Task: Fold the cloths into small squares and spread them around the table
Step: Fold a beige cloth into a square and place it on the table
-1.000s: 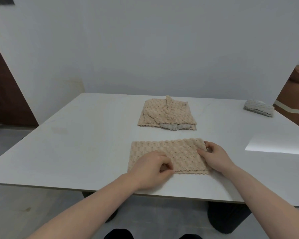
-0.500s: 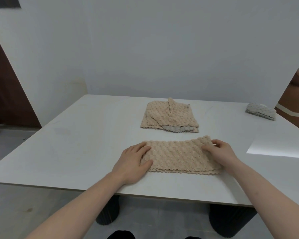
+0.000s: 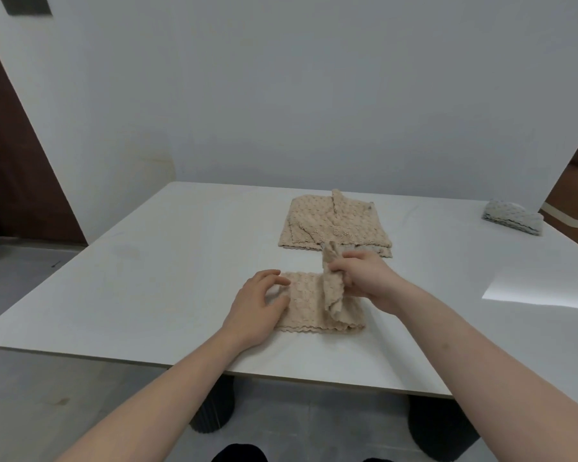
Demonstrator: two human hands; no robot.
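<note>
A beige textured cloth, folded into a strip, lies near the front of the white table. My left hand presses flat on the strip's left end with fingers spread. My right hand grips the strip's right end and holds it lifted and turned over toward the left, above the middle of the cloth. Behind it lies a loose pile of beige cloths with a grey edge showing underneath. A folded grey cloth sits at the far right edge.
A white wall stands right behind the table. A bright sunlit patch falls on the tabletop at the right. Dark table legs show below the front edge, and a brown door is at the left.
My right hand has lifted the cloth's right end and carried it leftward over the strip. My left hand has stayed pressing on the left end.
</note>
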